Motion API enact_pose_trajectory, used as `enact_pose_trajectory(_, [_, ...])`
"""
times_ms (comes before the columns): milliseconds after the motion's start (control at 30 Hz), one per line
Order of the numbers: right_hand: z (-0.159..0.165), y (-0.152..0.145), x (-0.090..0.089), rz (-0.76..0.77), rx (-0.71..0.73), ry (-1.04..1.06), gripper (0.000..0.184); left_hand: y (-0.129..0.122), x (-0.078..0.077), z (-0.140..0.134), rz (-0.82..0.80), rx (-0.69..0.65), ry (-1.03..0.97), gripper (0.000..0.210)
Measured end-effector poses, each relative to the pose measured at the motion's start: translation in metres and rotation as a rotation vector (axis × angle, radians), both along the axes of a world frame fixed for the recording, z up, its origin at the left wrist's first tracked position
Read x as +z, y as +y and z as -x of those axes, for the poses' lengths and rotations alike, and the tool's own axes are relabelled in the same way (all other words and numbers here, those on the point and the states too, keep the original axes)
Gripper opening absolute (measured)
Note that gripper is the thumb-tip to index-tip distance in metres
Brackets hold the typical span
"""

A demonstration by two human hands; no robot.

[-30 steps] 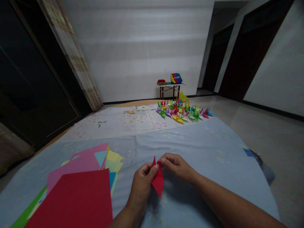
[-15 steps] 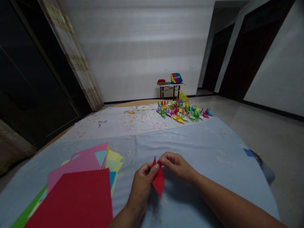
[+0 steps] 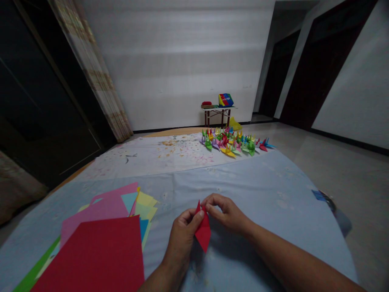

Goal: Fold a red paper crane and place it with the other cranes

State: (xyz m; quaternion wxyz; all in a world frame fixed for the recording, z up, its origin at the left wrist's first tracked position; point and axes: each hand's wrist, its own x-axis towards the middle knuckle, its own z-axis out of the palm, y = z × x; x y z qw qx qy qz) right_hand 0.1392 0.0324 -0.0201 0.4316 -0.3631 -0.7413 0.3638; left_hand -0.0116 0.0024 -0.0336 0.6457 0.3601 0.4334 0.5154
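Observation:
A folded piece of red paper (image 3: 204,232), long and diamond-shaped with a split pointed top, is held a little above the blue tablecloth. My left hand (image 3: 186,227) grips its left side, thumb pressed across the front. At the upper right tip, my right hand (image 3: 225,211) pinches the paper between thumb and curled fingers. The fingertips partly cover that tip. To the left of my hands lies a stack of coloured paper, with a large red sheet (image 3: 97,255) on top and a pink sheet (image 3: 100,211) behind it.
Many coloured paper cranes (image 3: 227,142) stand together at the table's far right. The round table carries a blue cloth (image 3: 267,194) and a white patterned cloth (image 3: 146,156). Beyond it, a small folding table (image 3: 217,108) by the wall holds a colourful box (image 3: 225,99).
Both hands keep hold of the red paper. The fingers of my right hand have shifted very slightly at the tip, and the paper has tilted a touch.

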Motion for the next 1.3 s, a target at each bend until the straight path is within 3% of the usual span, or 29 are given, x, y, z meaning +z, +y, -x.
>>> enact_pose_trajectory(233, [-0.004, 0.004, 0.001, 0.120, -0.006, 0.061, 0.043, 0.000, -0.002, 0.001, 0.018, 0.010, 0.022, 0.028])
enact_pose_trajectory(467, [0.000, 0.001, 0.002, 0.162, -0.018, 0.004, 0.030, 0.000, 0.000, -0.001, -0.011, 0.017, 0.022, 0.024])
enact_pose_trajectory(733, [-0.003, 0.008, -0.003, 0.234, 0.029, 0.130, 0.048, 0.002, 0.000, 0.002, 0.015, 0.023, 0.034, 0.025])
enact_pose_trajectory(967, [0.001, 0.006, -0.010, 0.370, 0.097, 0.157, 0.037, 0.001, 0.004, 0.000, -0.020, 0.019, -0.011, 0.027])
enact_pose_trajectory(1300, [-0.003, 0.011, -0.007, 0.262, -0.049, 0.240, 0.030, 0.001, 0.000, 0.001, -0.049, -0.141, 0.059, 0.035])
